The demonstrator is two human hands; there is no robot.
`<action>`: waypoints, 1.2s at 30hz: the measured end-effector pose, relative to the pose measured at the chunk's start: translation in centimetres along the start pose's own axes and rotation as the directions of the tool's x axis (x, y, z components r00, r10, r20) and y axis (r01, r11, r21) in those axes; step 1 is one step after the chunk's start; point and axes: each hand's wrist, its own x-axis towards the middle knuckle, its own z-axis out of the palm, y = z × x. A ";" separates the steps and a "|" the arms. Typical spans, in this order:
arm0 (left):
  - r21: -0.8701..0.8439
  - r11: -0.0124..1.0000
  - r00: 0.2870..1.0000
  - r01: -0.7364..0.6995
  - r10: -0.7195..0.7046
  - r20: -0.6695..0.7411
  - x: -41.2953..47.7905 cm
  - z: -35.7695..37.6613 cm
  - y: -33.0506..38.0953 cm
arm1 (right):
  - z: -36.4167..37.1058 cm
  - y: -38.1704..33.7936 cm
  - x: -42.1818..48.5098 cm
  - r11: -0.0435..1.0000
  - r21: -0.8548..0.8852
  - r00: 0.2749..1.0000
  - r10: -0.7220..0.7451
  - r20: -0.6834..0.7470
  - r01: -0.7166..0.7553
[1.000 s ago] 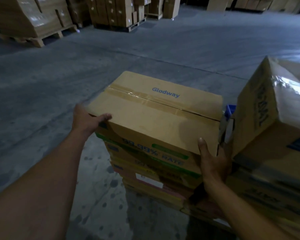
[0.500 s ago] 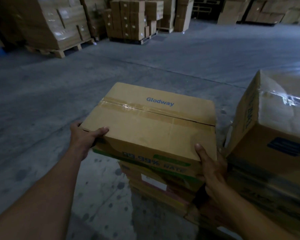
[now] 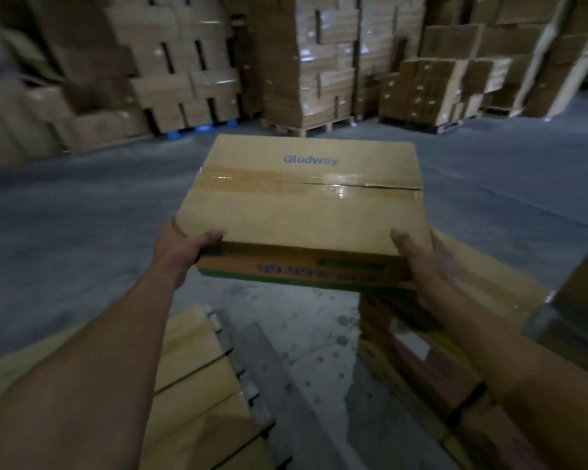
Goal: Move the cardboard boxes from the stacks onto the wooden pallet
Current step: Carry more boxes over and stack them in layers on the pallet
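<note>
Warehouse floor (image 3: pixel 65 239); taped box (image 3: pixel 306 212) gripped by left hand (image 3: pixel 180 245), right hand (image 3: pixel 421 256), thumbs curled atop.

Pretty dim warehouse shot, bluish-grey overall. Glare streaks along the tape on the cardboard box (image 3: pixel 306 201), so light's coming from above. Background stacks (image 3: pixel 319 62) are smeared with motion blur, edges bend from the wide lens, forearms look soft.

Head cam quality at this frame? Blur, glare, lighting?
Head view: dim light; strong motion blur on the background stacks and frame edges; the carried box is sharper, "Glodway" legible, though its side print smears; glare streak on its tape; wide-angle bending toward the edges.
</note>
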 end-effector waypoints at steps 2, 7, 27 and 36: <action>-0.008 0.999 0.997 -0.032 0.031 -0.076 -3.4 -4.5 1.5 | 3.6 -0.8 -2.1 0.999 -0.032 0.997 -0.036 0.061 0.038; -0.012 0.999 0.955 -0.050 0.044 -0.295 -8.3 -15.0 0.6 | 11.9 -1.3 -5.1 0.997 -0.049 0.960 -0.037 0.279 0.053; 0.025 0.926 0.715 0.377 -0.275 -0.642 2.3 -25.8 -23.6 | 37.4 18.6 11.0 0.976 -0.185 0.839 0.194 0.508 -0.114; 0.090 0.787 0.589 0.610 -0.374 -0.717 4.6 -29.2 -36.9 | 44.0 31.6 11.1 0.960 -0.264 0.847 0.219 0.485 -0.097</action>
